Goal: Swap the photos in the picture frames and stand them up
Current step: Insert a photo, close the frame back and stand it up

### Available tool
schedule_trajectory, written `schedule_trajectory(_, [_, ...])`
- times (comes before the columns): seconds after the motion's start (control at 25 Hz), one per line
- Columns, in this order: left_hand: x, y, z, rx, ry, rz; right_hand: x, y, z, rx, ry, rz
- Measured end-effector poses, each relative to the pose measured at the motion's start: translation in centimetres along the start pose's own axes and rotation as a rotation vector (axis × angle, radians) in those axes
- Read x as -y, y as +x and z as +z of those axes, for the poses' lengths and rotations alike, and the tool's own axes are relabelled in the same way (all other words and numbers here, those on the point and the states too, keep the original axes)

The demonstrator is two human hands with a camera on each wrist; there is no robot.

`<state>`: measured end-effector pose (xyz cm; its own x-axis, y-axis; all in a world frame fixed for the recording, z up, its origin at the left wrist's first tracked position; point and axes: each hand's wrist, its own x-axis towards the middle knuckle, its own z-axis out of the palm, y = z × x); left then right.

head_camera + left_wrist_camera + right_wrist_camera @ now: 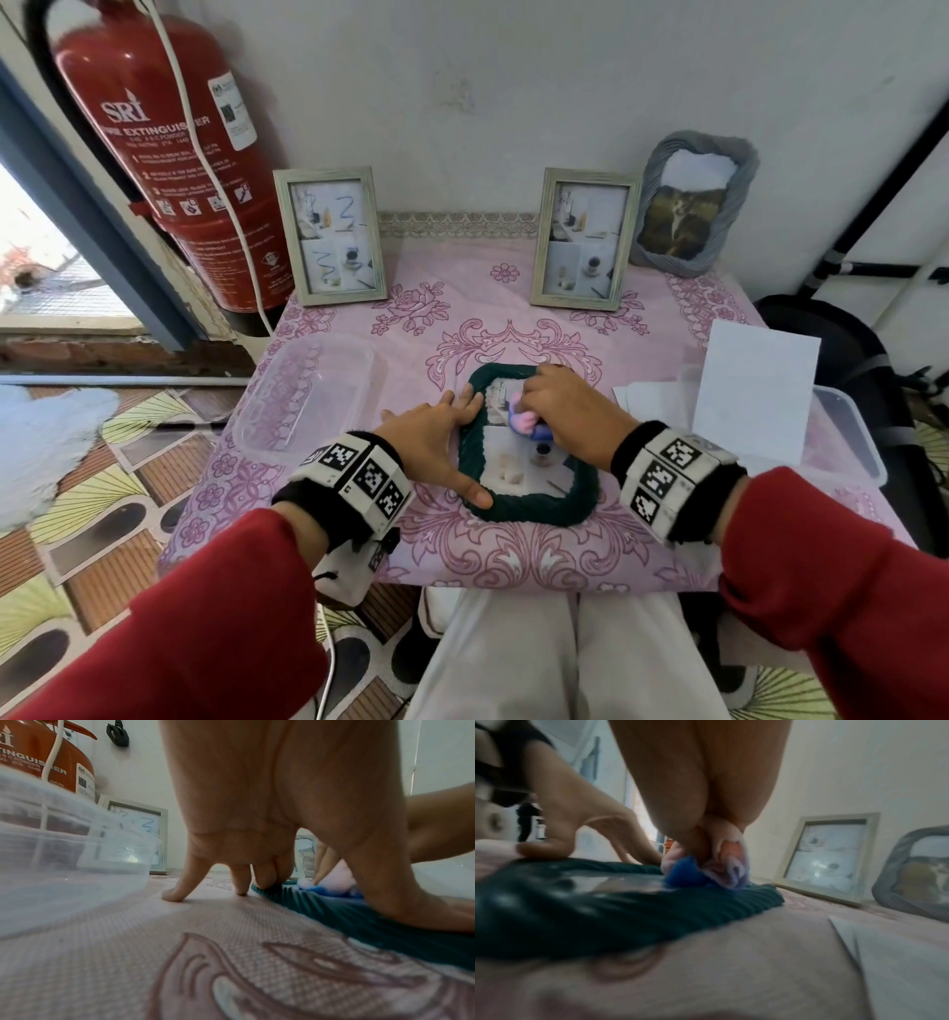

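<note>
From the head view, the dark green frame lies flat, face up, at the middle of the pink tablecloth. The left hand braces its left rim with fingers spread and straight, thumb on the near corner. The right hand bunches a pink and blue cloth in curled fingers and presses it on the glass — so the step in hand looks like wiping the pane, with the photo already inside. The next move probably calls for lifting the cloth clear and tipping this frame upright beside the 3 frames standing at the wall: 2 pale wooden frames and a grey frame. A clear tub on the left holds nothing that I can see; another clear tub on the right has a white sheet leaning in it.

The left wrist view shows the fingertips planted on the tablecloth, 2 on the frame's ribbed edge.

The right wrist view — blurred — shows the cloth squeezed between thumb and fingers against the glass.
</note>
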<state>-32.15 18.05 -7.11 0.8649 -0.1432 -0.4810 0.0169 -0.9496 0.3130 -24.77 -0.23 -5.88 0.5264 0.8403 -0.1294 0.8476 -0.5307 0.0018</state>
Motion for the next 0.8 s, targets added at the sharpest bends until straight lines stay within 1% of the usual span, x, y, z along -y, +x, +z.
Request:
schedule_trajectory(0.12, [-0.1, 0.0, 0.1, -0.009, -0.022, 0.001, 2.5, -1.8, 1.1, 0.017, 0.111, -0.133])
schedule_trajectory(0.2, [0.0, -0.2, 0.2, -0.011, -0.023, 0.006, 3.2, -3.6, 1.4, -0.021, 0.180, -0.194])
schedule_trajectory(0.28, [0.1, -0.3, 0.1, -0.008, -0.021, 0.008, 2.6, -5.1, 1.6, -0.104, 0.192, -0.263])
schedule_trajectory(0.32, [0.0, -0.4, 0.1, -0.006, -0.023, 0.007, 2.0, -5.6, 1.5, -0.122, 0.204, -0.260])
schedule_trajectory(0.44, [0.0, -0.3, 0.1, -0.005, -0.015, 0.007, -0.1, -5.3, 1.5, -0.033, 0.186, -0.125])
schedule_trajectory(0.52, [0.0, -0.2, 0.2, 0.001, -0.013, 0.004, -1.3, -4.0, 1.5, -0.008, 0.131, -0.062])
schedule_trajectory(0.6, [0.0, -0.1, 0.1, -0.001, -0.010, 0.003, -1.9, -2.0, 1.1, -0.022, 0.102, -0.017])
schedule_trajectory(0.72, [-0.1, 0.0, 0.1, 0.001, -0.011, 0.001, -1.2, 0.5, 0.7, -0.070, 0.248, 0.064])
schedule_trajectory(0.8, [0.0, -0.1, 0.1, 0.000, -0.013, 0.002, -0.2, 0.7, 0.7, -0.068, 0.304, 0.093])
